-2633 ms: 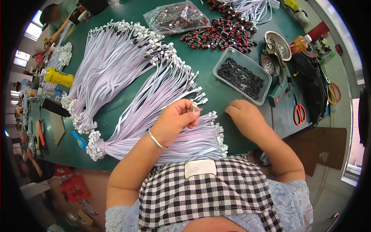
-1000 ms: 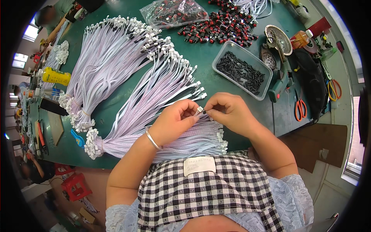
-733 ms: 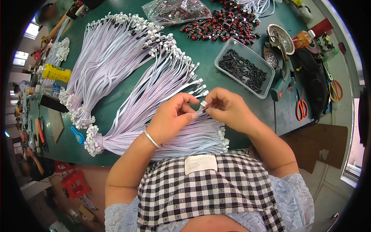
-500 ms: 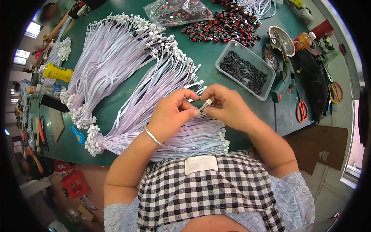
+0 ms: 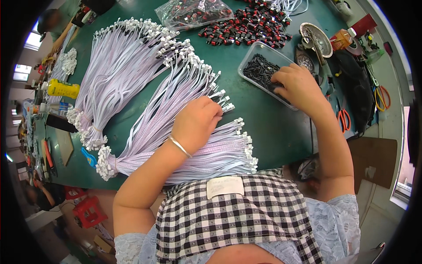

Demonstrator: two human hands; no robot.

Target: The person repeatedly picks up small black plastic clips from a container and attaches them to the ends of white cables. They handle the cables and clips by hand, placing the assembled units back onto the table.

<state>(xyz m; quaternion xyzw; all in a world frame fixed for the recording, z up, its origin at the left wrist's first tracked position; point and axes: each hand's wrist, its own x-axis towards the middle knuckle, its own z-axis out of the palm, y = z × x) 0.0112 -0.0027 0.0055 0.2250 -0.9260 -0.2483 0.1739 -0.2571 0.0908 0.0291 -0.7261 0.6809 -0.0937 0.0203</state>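
My right hand (image 5: 300,88) reaches over the near right side of a clear plastic tub (image 5: 242,66). Its thumb and fingers are bent but apart, with the fingertips at the short black tube pieces (image 5: 259,68) inside. My left hand (image 5: 196,121), a silver bangle on its wrist, lies over a fanned bundle of flat white and pinkish ribbon cables (image 5: 154,110). Its fingers are curled closed near the white connector ends; what they hold is hidden beneath them. The bundle's other end is gathered at a white connector clump (image 5: 105,163).
A second cable bundle (image 5: 118,66) lies to the left. Behind the tub are a pile of red-and-black parts (image 5: 250,26) and a clear bag (image 5: 193,15) of similar ones. Orange-handled scissors (image 5: 344,121) and a metal dish (image 5: 318,40) are at the right; yellow bottle (image 5: 63,89) far left.
My hands were together over the bundle, fingers around a small white connector. The right hand has since moved right to the tub; the left has turned down onto the cables.
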